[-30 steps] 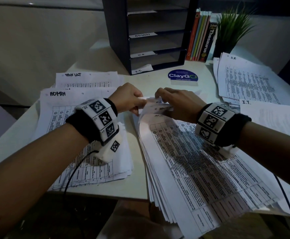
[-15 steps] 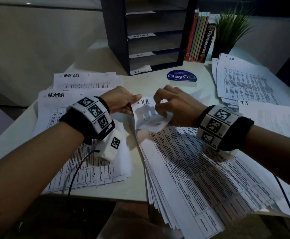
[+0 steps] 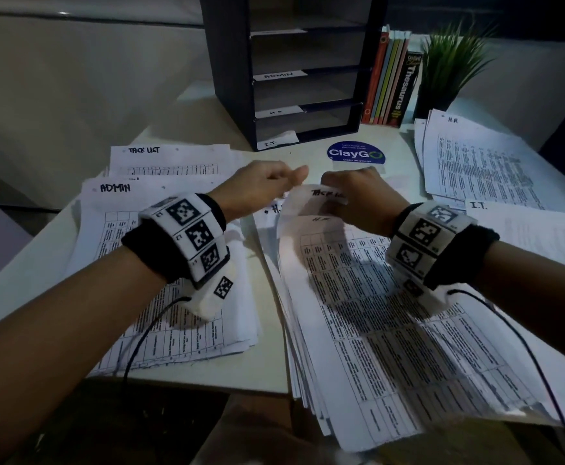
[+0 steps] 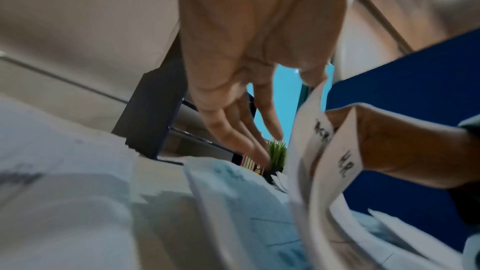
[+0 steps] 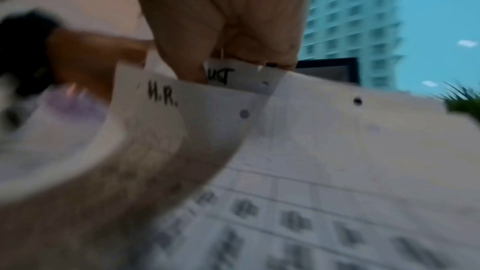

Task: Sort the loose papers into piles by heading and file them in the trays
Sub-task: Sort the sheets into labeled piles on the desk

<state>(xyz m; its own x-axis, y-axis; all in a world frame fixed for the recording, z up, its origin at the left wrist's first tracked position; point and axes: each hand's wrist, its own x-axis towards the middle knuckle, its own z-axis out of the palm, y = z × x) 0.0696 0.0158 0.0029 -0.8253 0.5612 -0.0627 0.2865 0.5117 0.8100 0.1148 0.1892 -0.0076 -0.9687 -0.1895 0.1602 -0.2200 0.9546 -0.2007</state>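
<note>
A thick stack of loose table-printed papers lies in front of me, overhanging the desk's near edge. My right hand pinches the top edges of two sheets and curls them up off the stack. One is headed TASK LIST and the other H.R.. My left hand hovers just left of them. Its fingers reach down, fairly straight, toward the stack, and the thumb is by the lifted sheets' edge. The black tray organiser stands at the back with its trays labelled ADMIN, H.R. and I.T.
Sorted piles lie around the stack: ADMIN and TASK LIST on the left, H.R. and I.T. on the right. Books, a potted plant and a blue ClayGo sticker sit beside the organiser.
My right hand has peeled up another sheet, so a TASK LIST heading now shows above the H.R. one. Both hands have shifted slightly away from me.
</note>
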